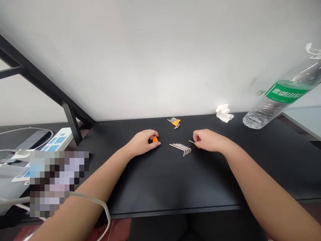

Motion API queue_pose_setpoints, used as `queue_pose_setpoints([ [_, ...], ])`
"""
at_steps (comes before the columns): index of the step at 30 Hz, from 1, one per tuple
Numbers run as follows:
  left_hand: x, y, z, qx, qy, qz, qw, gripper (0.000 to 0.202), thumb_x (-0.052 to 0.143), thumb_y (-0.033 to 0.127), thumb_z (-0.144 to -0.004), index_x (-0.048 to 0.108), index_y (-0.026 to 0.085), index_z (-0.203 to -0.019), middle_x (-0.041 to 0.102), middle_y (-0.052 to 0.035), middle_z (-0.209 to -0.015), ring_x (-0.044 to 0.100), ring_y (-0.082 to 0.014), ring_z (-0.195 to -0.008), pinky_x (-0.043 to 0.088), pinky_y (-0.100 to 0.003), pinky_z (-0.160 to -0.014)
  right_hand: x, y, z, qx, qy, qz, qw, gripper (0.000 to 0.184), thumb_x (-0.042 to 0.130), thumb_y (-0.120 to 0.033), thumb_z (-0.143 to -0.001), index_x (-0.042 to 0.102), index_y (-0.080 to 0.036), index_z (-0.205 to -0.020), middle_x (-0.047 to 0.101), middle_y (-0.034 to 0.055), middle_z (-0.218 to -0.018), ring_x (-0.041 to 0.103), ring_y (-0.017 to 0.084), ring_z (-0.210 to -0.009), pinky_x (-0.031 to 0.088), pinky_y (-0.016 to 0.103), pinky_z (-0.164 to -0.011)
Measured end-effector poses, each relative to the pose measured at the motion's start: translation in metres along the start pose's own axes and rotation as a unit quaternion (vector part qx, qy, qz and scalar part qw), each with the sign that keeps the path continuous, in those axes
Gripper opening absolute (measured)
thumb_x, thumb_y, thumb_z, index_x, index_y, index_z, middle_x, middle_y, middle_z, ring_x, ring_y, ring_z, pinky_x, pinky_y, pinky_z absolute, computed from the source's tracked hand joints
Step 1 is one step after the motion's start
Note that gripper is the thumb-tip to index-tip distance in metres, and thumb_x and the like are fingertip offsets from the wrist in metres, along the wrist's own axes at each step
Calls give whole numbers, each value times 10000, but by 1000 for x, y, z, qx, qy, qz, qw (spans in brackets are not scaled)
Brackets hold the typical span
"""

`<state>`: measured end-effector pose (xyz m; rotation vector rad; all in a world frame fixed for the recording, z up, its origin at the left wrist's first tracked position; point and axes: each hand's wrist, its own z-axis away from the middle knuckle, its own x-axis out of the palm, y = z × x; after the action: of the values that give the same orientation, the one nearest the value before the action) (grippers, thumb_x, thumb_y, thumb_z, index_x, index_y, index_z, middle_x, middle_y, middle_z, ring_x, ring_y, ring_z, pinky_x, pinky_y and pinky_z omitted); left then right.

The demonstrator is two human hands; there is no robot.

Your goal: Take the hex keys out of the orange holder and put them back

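Between the thumb and fingers of my left hand (144,143) is a small orange hex key holder (155,139), partly hidden by the fingers. My right hand (207,140) pinches a thin hex key (191,142), its far end covered by the fingers. Several silver L-shaped hex keys (181,147) lie side by side on the black table (160,187) between my hands, nearer the right one. Farther back, close to the wall, rests a second orange holder (176,122) with several hex keys in it.
A crumpled white tissue (224,113) lies by the wall, with a large clear bottle (278,97) with a green label to its right. On the left are a power strip (54,144), a black metal frame (71,117) and a white cable (106,209) across my left forearm.
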<state>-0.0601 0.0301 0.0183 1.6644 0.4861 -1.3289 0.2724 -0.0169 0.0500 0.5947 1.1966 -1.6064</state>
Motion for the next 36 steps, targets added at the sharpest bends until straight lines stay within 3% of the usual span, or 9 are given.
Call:
queue_pose_setpoints([
  [15, 1, -1, -1, 4, 7, 5, 1000, 374, 639, 542, -877, 673, 241, -1098, 670, -6, -905, 625, -177, -790, 475, -305, -739, 1, -18, 3, 40, 1, 133, 990, 68, 631, -152, -733, 586, -199, -712, 699, 63, -820, 602, 188, -612, 343, 306, -499],
  [18, 1, -1, -2, 4, 8, 3, 1000, 376, 636, 543, -879, 672, 237, -1095, 666, -5, -894, 621, -175, -785, 470, -304, -730, 1, -20, 5, 20, 10, 102, 995, 61, 626, -175, -744, 591, -211, -710, 694, 39, -811, 594, 179, -611, 344, 302, -497],
  [24, 0, -2, -2, 1, -1, -3, 1000, 367, 636, 539, -888, 659, 240, -1100, 661, -2, -904, 618, -175, -797, 461, -305, -730, 9, -25, 6, -25, 12, 67, 997, 52, 627, -185, -774, 623, -225, -741, 696, 11, -858, 590, 163, -645, 362, 289, -531],
  [29, 1, -1, -2, 3, 0, 3, 1000, 364, 631, 542, -892, 662, 242, -1097, 662, -2, -908, 621, -176, -801, 464, -307, -736, 7, -17, 6, -48, 65, 47, 996, 115, 544, -192, -880, 616, -216, -792, 690, 30, -986, 616, 165, -787, 397, 269, -616],
  [36, 1, -2, -1, 3, 2, 4, 1000, 373, 630, 545, -888, 661, 241, -1103, 667, -8, -918, 626, -182, -812, 470, -312, -741, 12, -22, 9, -47, 16, 55, 997, 137, 524, -162, -890, 654, -205, -894, 676, 70, -1110, 617, 180, -835, 411, 270, -656],
])
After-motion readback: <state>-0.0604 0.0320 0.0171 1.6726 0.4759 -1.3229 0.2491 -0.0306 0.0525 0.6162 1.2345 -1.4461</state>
